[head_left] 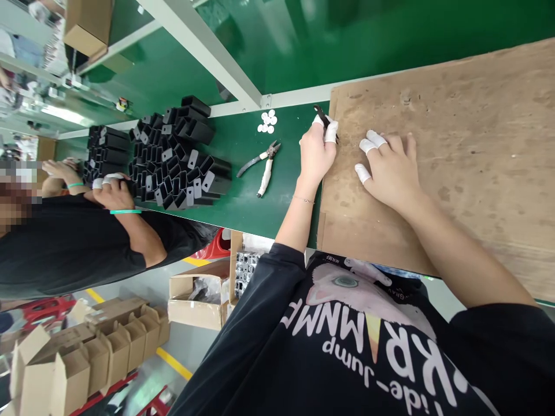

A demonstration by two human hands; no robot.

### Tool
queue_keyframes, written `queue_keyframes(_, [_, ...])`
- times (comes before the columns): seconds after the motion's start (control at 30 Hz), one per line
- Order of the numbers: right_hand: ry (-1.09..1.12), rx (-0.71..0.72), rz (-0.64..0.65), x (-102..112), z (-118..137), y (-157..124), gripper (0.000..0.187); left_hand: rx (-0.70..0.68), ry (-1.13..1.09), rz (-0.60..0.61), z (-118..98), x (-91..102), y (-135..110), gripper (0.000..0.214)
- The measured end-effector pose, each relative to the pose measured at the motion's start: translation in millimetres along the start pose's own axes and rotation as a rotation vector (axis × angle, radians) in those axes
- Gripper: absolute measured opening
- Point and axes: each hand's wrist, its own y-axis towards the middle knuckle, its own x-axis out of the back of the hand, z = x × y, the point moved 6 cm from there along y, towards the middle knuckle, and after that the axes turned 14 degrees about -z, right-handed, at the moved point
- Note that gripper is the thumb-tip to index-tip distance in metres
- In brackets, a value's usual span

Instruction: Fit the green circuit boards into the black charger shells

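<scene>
My left hand [318,147] is closed on a slim black piece [322,117] near the left edge of a brown board [472,173]. One curved end of that piece shows above the fingers; its exact kind is hidden by them. White covers wrap some of my fingertips. Spread on the board, my right hand [392,164] holds nothing, its fingers apart. To the left of my left hand, cutting pliers [271,151] lie with their handles apart, one handle wrapped in white. Behind the pliers sits a small group of white discs [267,120].
Many black rectangular tubes [177,156] are piled on the green table [247,216] at left. A co-worker's hand [115,190] is beside the pile. A pale metal post [217,55] rises behind the discs. Open cardboard boxes [197,312] stand on the floor below.
</scene>
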Motion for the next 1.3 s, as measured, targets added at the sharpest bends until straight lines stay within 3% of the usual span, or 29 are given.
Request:
queue_keyframes(0.27, [0.037,-0.012,0.001,2.6,0.3,0.0,0.051,0.048,0.033,-0.116,-10.5,16.2,-2.1,0.046])
queue_keyframes(0.77, [0.006,-0.002,0.015,-0.7,-0.1,0.2,0.051,0.050,0.005,-0.002,-2.5,2.6,3.0,0.040])
queue_keyframes(1.07, [0.011,-0.014,0.003,1.3,-0.9,-0.8,0.049,0.123,0.032,-0.167,-6.5,17.6,-2.9,0.036])
queue_keyframes(1.3, [0.019,-0.009,0.009,1.3,-0.6,-0.3,0.051,0.073,0.016,-0.062,-11.3,10.9,-4.2,0.038])
